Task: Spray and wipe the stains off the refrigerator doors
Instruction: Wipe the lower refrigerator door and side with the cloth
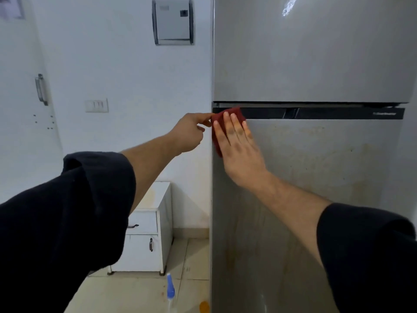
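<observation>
- Door handle (41, 89): metal, on a white door far left of the fridge.
- Light switch (96, 105): white plate on the wall, left of the fridge, level with the gap between its two doors.
- Wall box (173, 21): grey-framed panel high on the wall, just left of the fridge's upper door.
- Cabinet (144, 240): small, white, with a drawer and a door, on the floor left of the fridge.
- Spray bottle (170, 290): blue nozzle, standing on the floor tiles just left of the fridge's lower corner.
- Your left hand (188, 134): black sleeve pushed up, fingers curled, thumb and forefinger pinching the left edge of the cloth at the fridge's left edge.
- Cloth (222, 119): dark red, flat against the top left corner of the lower fridge door.
- Your right hand (239, 146): fingers spread and flat, pressing the cloth on the door.
- Lower fridge door (316, 177): grey metal, brownish stains and streaks across it.
- Upper fridge door (316, 53): grey, a bright glare near its top.
</observation>
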